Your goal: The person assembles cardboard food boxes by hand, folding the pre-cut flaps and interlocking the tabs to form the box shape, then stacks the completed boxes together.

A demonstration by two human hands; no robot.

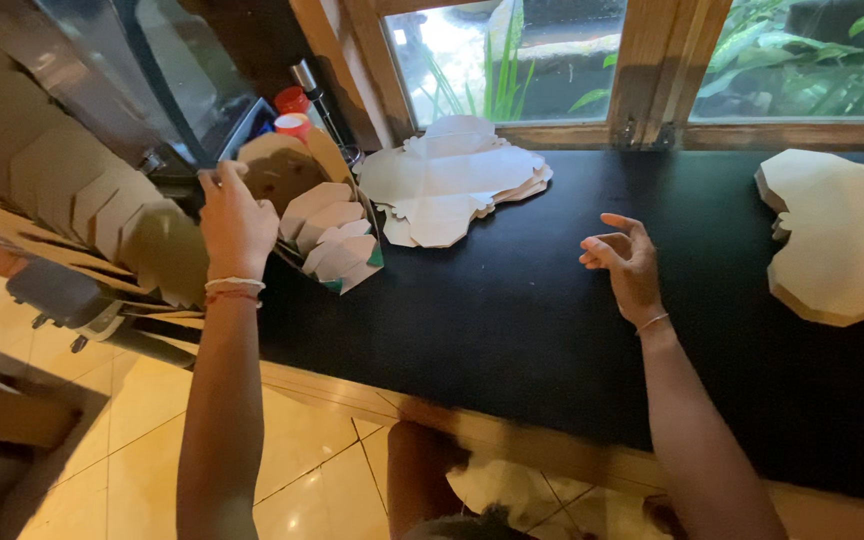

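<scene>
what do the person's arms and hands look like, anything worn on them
Both arms are bare, no sleeves or gloves in view. The left hand has pale, pinkish bands stacked at the wrist. The right hand has one thin bracelet at the wrist. No rings visible.

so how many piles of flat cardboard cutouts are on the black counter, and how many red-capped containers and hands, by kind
piles of flat cardboard cutouts: 2, one by the window, one at the right edge
red-capped containers: 2
hands: 2, left hand on the nested folded boxes, right hand open above the black counter
total: 6
</scene>
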